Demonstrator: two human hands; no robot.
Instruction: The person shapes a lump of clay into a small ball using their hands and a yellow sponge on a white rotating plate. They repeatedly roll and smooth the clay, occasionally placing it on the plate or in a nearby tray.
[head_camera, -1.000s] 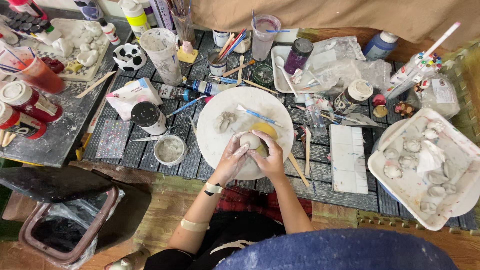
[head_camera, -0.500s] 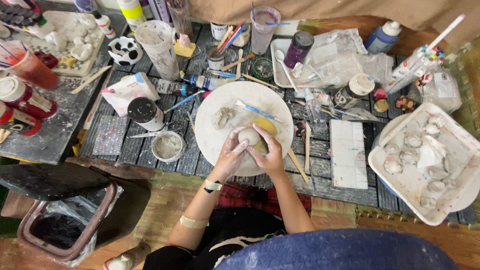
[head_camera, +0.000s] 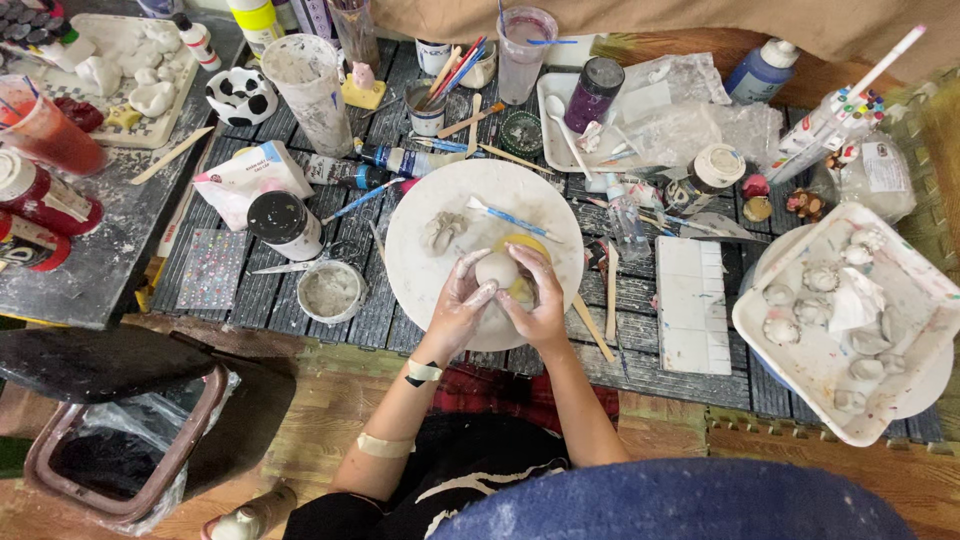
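Plainly, both hands met at the middle of the frame over the round white board (head_camera: 420, 270), where a pale clay ball (head_camera: 496, 268) sat cupped between them. The left hand (head_camera: 458, 305) pressed in from the lower left, its fingers (head_camera: 478, 297) curled against the ball; the right hand (head_camera: 535, 300) wrapped it from the other side, fingers closed round the top and thumb under (a grip that seemed meant to steady the lump from both sides while it was worked). Neither hand held a tool. The ball rested just above a yellow sponge (head_camera: 524, 246), touching or nearly so; I could not tell which.

It looked smooth, off-white, roughly egg-round, and both hands were smeared with the same pale slip. A smaller grey clay lump (head_camera: 440, 231) lay near, up and left on the board, and a blue-handled brush (head_camera: 510, 217) lay slantwise above. A white tray (head_camera: 760, 330) of small clay pieces stood well apart at the right edge of the tabletop (head_camera: 250, 300).
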